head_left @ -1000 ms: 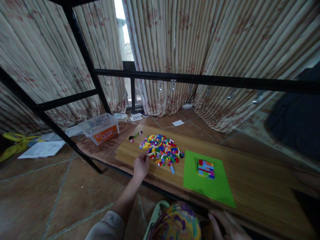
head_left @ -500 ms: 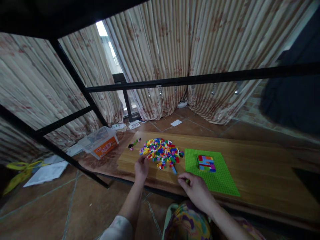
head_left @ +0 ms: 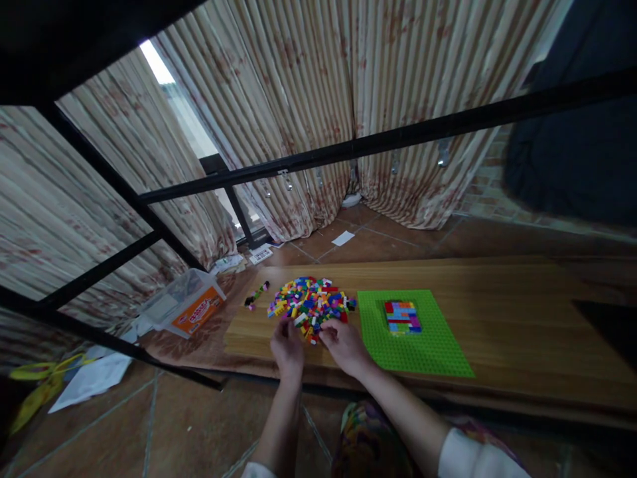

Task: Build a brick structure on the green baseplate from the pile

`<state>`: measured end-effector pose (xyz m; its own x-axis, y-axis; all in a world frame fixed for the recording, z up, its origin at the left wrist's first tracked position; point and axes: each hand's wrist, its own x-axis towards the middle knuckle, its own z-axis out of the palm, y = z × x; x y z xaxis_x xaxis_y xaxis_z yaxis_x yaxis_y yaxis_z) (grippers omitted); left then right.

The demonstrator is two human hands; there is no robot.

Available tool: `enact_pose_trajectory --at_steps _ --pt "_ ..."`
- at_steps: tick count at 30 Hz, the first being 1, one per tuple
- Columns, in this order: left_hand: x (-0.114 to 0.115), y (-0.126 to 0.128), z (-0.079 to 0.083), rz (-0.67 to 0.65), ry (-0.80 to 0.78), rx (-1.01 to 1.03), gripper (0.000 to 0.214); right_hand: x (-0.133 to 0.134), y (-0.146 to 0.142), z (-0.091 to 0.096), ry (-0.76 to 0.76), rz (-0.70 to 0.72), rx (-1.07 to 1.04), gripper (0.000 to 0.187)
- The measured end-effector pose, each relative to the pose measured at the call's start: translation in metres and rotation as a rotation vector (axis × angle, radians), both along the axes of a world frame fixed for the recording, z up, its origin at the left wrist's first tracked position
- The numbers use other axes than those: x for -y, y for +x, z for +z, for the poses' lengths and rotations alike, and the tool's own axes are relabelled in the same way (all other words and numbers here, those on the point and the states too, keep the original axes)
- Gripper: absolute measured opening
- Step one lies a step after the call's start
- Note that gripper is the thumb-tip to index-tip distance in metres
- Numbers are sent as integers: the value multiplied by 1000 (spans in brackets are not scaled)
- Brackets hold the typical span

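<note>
A heap of small multicoloured toy bricks (head_left: 313, 299) lies on a wooden board. My left hand (head_left: 287, 350) is at the heap's near left edge, its fingers pinched together; whatever is between them is too small to make out. At the near right edge of the heap, my right hand (head_left: 344, 345) curls its fingers in among the bricks, and its fingertips are partly hidden. To the right lies a green baseplate (head_left: 432, 355) that carries a flat square block of joined bricks (head_left: 403, 317) in red, blue, purple and orange.
The wooden board (head_left: 517, 318) stretches far to the right. A small joined brick piece (head_left: 257, 295) lies left of the heap. Beyond it stands a clear plastic box (head_left: 184, 302) with an orange label. A black metal frame (head_left: 318, 158) crosses in front of curtains (head_left: 298, 86).
My right hand has moved left from beside the baseplate to the heap's near edge. My left hand stays by the heap, slightly lower. The camera view has tilted and shifted.
</note>
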<state>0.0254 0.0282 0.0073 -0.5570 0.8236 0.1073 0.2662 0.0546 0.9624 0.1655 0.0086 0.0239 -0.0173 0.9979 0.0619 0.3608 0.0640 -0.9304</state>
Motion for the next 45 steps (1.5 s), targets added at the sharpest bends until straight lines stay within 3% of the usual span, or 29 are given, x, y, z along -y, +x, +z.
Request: enact_pose_trajectory --at_steps 6,11,15,22,33,40,45 --pt "1 12 7 -50 72 357 31 -1 3 3 19 -15 -31 19" --pt "20 34 19 -129 61 569 35 -4 3 5 44 -12 -118 31" --pt "37 50 26 -196 38 729 34 -4 7 7 56 -19 -146 28" --pt "45 58 25 -329 -41 625 35 8 17 18 90 57 -116 29" --pt "46 59 19 -302 -111 945 32 3 18 5 29 18 -49 36" --pt "46 61 14 -284 -116 1017 27 -1 21 1 -24 -16 6 36" --pt "46 59 12 -306 -143 993 29 -5 30 4 -2 -117 142 30"
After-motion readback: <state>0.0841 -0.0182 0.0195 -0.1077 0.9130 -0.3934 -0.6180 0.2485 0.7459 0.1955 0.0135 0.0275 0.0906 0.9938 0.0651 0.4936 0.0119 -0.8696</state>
